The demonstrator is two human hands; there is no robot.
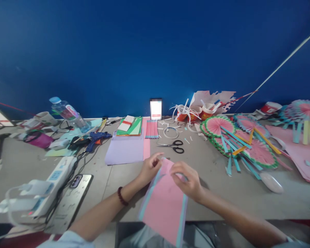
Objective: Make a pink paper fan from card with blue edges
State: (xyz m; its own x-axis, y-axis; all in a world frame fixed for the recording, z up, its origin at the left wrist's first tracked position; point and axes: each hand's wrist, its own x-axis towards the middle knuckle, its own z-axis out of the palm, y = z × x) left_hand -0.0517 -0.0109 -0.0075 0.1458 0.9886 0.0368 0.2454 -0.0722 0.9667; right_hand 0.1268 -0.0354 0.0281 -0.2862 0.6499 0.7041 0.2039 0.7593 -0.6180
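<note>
From the head camera, your pink sheet with the pale blue side strips [165, 206] runs from under your fingers to past the near table edge, so its lower end hangs over your lap. Your left hand [151, 168] is at the far left corner, fingers loosely curled with a bit of space by the thumb; can't tell if it's actually pinching paper. Your right hand [187, 181] curls over the far right side, thumb tucked under the fingers, and I can't make out its grip either.

Looks to me like you're working that narrow far end. I'd get the whole sheet up on the table [222, 203] first, since the overhang could drag it crooked. Then line up the blue strips evenly and press from the middle outward with light fingertips, because thin paper probably creases easily.

Surface-wise, the scissors [173, 146] lie just beyond your hands, with striped sticks [151, 129] past them. Purple paper [125, 151], a glue gun [96, 139] and a power strip [57, 182] sit to your left; watermelon-coloured fans [220, 125] pile up on the right. Behind it all there's a plain blue wall [144, 51].
</note>
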